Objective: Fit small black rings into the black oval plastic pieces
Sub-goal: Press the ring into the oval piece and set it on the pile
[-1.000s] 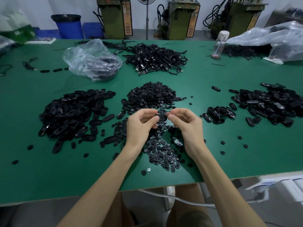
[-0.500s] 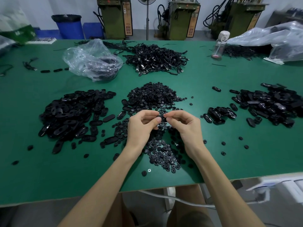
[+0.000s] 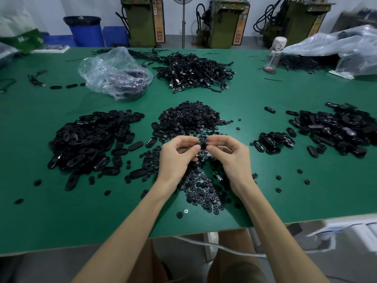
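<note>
The green surface (image 3: 306,190) is looking matt and smooth. Left of the ring heap (image 3: 189,117), the oval pieces (image 3: 85,144) are shining like glossy black plastic.

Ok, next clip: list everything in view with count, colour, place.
table: one, green, beneath everything
left oval-piece pile: one, black, table left
right oval-piece pile: one, black, table right
ring pile: one, black, centre, spreading under the hands
cable heap: one, black, far centre
clear bag: one, transparent, far left
water bottle: one, clear, far right
bin: one, blue, behind table
machines: three, olive, behind table
held black piece: one, between both hands
left hand: one, pinches it
right hand: one, pinches it
</note>
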A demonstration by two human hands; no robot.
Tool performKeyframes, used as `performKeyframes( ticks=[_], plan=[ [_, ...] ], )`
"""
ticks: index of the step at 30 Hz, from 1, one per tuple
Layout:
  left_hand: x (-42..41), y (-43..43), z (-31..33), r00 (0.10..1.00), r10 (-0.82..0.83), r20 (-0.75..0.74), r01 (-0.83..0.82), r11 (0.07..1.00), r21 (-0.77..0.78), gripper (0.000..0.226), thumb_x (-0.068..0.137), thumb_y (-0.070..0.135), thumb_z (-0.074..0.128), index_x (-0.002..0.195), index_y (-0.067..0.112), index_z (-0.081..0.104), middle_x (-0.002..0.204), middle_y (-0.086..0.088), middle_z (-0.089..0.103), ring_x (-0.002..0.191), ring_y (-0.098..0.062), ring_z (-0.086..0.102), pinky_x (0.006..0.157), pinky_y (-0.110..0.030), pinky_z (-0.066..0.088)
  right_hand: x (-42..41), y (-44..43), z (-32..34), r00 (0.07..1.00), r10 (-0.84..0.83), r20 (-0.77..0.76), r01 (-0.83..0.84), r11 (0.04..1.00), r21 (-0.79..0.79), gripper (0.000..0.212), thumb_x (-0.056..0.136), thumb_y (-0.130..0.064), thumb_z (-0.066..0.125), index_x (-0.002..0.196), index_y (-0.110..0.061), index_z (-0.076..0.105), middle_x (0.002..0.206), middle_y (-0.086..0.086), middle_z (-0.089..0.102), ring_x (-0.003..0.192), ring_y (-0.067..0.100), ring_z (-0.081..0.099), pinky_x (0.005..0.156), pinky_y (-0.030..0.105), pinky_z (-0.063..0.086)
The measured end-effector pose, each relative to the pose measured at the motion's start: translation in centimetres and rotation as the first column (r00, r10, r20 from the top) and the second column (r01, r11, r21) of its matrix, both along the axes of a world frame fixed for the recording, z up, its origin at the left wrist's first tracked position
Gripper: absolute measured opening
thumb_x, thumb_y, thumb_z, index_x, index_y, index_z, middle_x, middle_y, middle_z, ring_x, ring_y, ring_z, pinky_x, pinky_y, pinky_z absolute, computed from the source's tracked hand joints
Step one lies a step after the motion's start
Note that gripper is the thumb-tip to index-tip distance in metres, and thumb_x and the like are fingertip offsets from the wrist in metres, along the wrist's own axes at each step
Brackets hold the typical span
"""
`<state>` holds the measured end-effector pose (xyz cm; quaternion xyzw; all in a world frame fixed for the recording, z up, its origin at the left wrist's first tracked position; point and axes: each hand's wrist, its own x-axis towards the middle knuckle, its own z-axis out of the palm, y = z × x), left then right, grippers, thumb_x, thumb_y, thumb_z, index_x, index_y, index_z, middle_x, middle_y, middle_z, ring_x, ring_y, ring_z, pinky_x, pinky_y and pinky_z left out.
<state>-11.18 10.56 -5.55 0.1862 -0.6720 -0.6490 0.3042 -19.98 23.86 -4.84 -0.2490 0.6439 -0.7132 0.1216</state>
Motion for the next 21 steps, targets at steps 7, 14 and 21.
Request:
performKeyframes(
  ticks=[7, 14, 21],
  plan=[
    [0.04, 0.14, 0.14, 0.998, -0.056, -0.002, 0.056, 0.998, -0.032, 0.016, 0.09, 0.006, 0.078, 0.104, 0.013, 0.078, 0.095, 0.003, 0.079, 0.092, -0.013, 0.076, 0.074, -0.025, 0.061, -0.07, -0.05, -0.03, 1.0, -0.018, 0.006, 0.018, 1.0, 0.025, 0.023, 0.086, 0.003, 0.078, 0.104, -0.012, 0.076, 0.091, 0.001, 0.079, 0.082, 0.011, 0.072, 0.076, 0.02, 0.056],
    [0.16, 0.13, 0.13, 0.999, -0.051, -0.015, 0.05, 0.998, -0.042, 0.016, 0.09, 0.006, 0.079, 0.101, 0.017, 0.079, 0.095, 0.003, 0.079, 0.092, -0.014, 0.076, 0.074, -0.026, 0.061, -0.08, -0.11, -0.13, 1.0, -0.03, 0.0, 0.03, 0.998, 0.055, 0.025, 0.086, 0.0, 0.079, 0.105, -0.016, 0.075, 0.088, -0.002, 0.075, 0.08, 0.012, 0.07, 0.074, 0.023, 0.057],
    [0.12, 0.21, 0.21, 0.998, -0.057, -0.003, 0.057, 0.998, -0.035, 0.016, 0.089, 0.005, 0.079, 0.099, 0.016, 0.078, 0.093, 0.001, 0.079, 0.091, -0.015, 0.076, 0.073, -0.027, 0.062, -0.08, -0.14, -0.03, 0.999, -0.049, 0.001, 0.049, 0.998, 0.041, 0.024, 0.084, 0.003, 0.08, 0.105, -0.008, 0.075, 0.089, 0.002, 0.077, 0.082, 0.01, 0.071, 0.078, 0.02, 0.056]
  ],
)
